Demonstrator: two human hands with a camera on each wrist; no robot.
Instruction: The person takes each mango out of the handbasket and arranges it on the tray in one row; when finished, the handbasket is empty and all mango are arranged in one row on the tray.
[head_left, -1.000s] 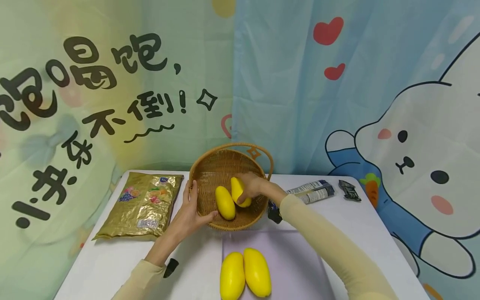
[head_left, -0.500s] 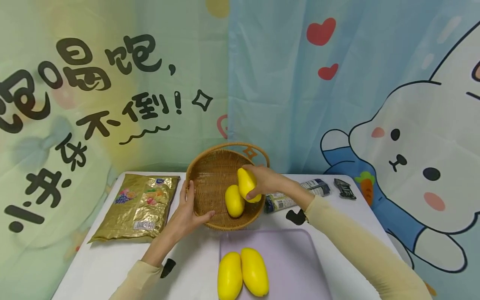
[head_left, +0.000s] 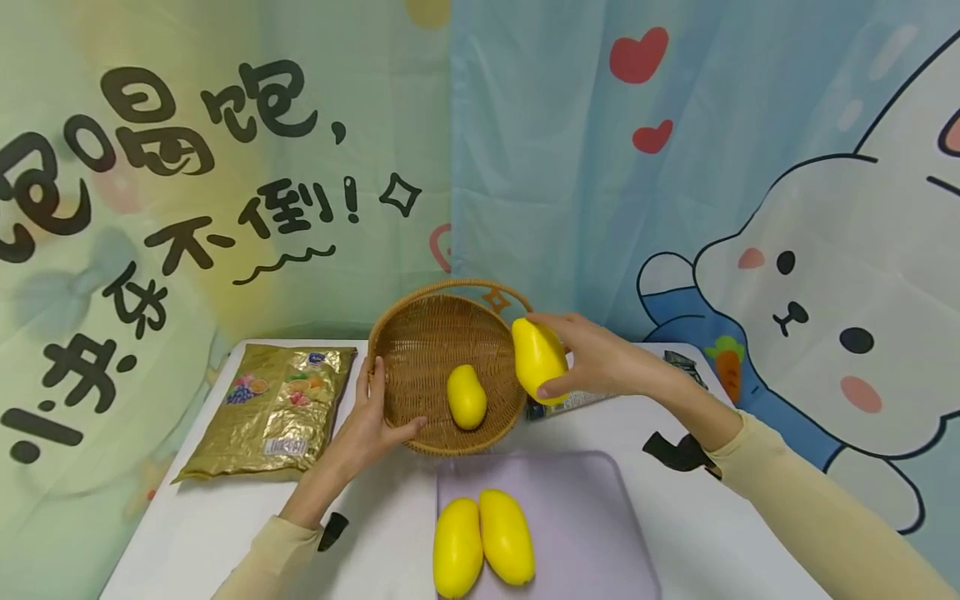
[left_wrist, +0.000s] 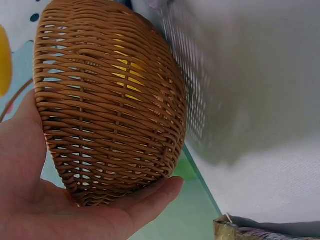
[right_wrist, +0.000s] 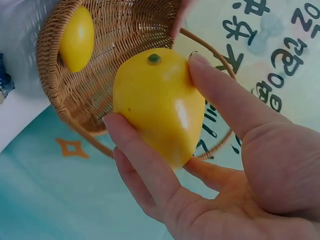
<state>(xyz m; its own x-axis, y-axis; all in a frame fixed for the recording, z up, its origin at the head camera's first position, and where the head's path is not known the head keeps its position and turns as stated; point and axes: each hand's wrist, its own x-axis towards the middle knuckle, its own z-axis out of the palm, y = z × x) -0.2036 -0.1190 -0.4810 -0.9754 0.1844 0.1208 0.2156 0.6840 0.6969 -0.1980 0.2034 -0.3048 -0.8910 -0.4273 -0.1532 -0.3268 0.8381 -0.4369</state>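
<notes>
A yellow mango [right_wrist: 157,105] is gripped between the thumb and fingers of my right hand [head_left: 600,354], at the right rim of the wicker basket. My left hand [head_left: 375,429] holds the tilted wicker basket [head_left: 420,358] by its left side, thumb over the front rim and fingers behind it. The left wrist view shows the basket's woven outside [left_wrist: 110,110] resting against that palm. Inside the basket lies one more mango [head_left: 467,398]. Two further mangoes, a left one [head_left: 457,547] and a right one [head_left: 507,537], lie side by side on a pale purple board [head_left: 585,517].
A gold fruit-printed bag [head_left: 270,412] lies at the left of the white table [head_left: 390,517]. Behind my right hand are a partly hidden packet [head_left: 573,403] and a small dark packet [head_left: 686,367]. A printed curtain [head_left: 540,167] hangs at the back.
My right hand has lifted a mango out of the basket and moved it right, past the rim. The other mango in the basket has shifted right. My left hand keeps its hold.
</notes>
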